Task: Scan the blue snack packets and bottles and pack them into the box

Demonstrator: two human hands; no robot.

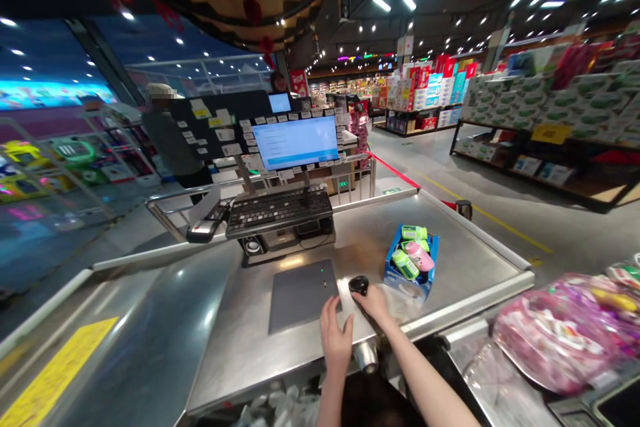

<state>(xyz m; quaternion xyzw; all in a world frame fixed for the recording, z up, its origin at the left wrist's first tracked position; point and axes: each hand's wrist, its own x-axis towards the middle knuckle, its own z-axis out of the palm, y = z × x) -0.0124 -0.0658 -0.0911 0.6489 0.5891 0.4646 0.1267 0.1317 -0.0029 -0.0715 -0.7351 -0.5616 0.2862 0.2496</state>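
Over the metal counter (240, 353), my right hand (376, 305) is wrapped round the handle of a black handheld barcode scanner (359, 284), its head pointing away from me. My left hand (336, 333) is just to its left, fingers spread and empty, by the right edge of a flat grey pad (300, 297) set on the counter. Right of the scanner stands a blue open box (411, 285) with several small green bottles (414, 233) and a pink one (419, 256) in it. A small metal cup-like object (367, 357) shows at the counter's front edge, between my forearms.
A black keyboard (280, 208) and a lit monitor (297, 142) stand behind the pad. Pink plastic-wrapped goods (555, 333) lie at the right. Beyond the counter are a metal railing (165, 210), a person (167, 137) at the left and stocked shelves (425, 93).
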